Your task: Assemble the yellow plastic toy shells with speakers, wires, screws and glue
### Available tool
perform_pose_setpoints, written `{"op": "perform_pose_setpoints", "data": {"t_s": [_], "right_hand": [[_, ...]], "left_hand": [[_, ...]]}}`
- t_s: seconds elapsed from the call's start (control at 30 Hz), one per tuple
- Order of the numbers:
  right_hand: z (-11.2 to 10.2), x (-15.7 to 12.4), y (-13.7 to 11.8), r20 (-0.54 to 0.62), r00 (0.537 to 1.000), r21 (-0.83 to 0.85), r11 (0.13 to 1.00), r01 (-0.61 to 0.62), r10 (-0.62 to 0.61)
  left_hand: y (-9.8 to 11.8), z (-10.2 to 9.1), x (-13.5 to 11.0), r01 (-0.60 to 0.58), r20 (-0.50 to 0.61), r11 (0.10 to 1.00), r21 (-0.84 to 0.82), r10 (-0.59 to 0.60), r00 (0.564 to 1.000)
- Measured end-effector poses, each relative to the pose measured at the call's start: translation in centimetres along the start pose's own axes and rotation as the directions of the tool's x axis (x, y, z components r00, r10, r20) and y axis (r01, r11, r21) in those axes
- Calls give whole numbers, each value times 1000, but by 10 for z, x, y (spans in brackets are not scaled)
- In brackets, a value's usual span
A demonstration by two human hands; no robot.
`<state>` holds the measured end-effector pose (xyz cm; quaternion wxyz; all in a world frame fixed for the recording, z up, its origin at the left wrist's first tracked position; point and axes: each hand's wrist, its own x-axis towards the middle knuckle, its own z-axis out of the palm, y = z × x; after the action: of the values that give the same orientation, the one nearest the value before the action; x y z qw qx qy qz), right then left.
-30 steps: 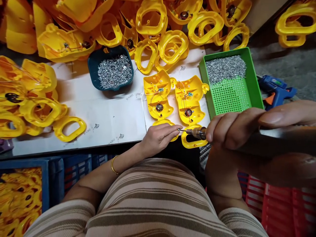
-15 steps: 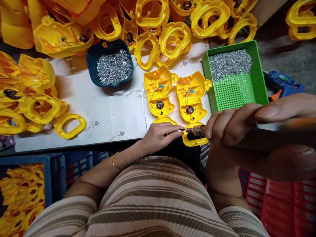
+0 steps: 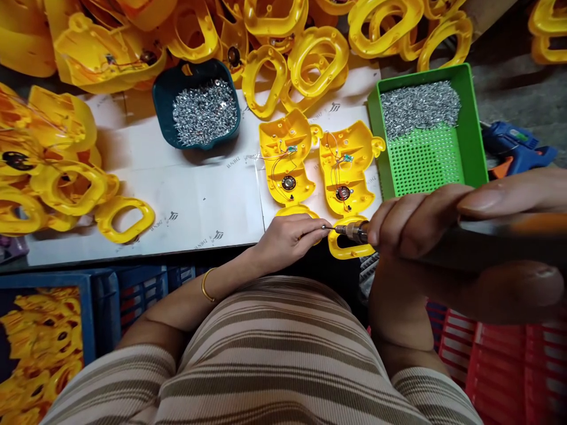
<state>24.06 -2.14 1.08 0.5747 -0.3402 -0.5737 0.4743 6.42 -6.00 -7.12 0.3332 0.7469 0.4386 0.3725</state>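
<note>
Right hand (image 3: 427, 223) holds screwdriver (image 3: 355, 231); left hand (image 3: 286, 241) at its tip (image 3: 333, 228)

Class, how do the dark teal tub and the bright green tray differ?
The dark teal tub has rounded corners; the bright green tray has sharper ones. Silvery pieces cover most of the tub's floor, but the tray's gather at its far end, leaving perforated floor bare. Both hold many such pieces.

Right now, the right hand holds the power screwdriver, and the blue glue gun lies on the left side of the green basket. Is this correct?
Not quite: the head view shows the blue glue gun on the right side of the green basket. The right hand does hold the power screwdriver.
</note>
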Motion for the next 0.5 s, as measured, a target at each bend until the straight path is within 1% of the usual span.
{"op": "perform_pose_setpoints", "data": {"t_s": [0.03, 0.07, 0.17, 0.27, 0.37, 0.5], "right_hand": [[-1, 1, 4, -1, 998, 24, 998, 66, -66], [-4, 1, 7, 12, 996, 28, 995, 91, -92], [-14, 2, 12, 61, 998, -30, 999, -15, 16], [-23, 5, 10, 97, 985, -59, 989, -136, 142], [-25, 7, 7, 118, 981, -38, 987, -154, 157], [-19, 9, 5, 172, 973, -57, 988, -146, 154]], "left_hand": [[0, 0, 0, 2, -1, 1000, 3, -2, 1000], [0, 0, -1, 6, 0, 1000, 7, -6, 1000], [0, 1, -2, 17, 16, 1000, 20, -18, 1000], [-1, -1, -1, 23, 46, 999, 43, -25, 999], [-1, -3, 0, 0, 87, 997, 83, -7, 996], [-1, -4, 2, -57, 124, 990, 130, 41, 991]]}}
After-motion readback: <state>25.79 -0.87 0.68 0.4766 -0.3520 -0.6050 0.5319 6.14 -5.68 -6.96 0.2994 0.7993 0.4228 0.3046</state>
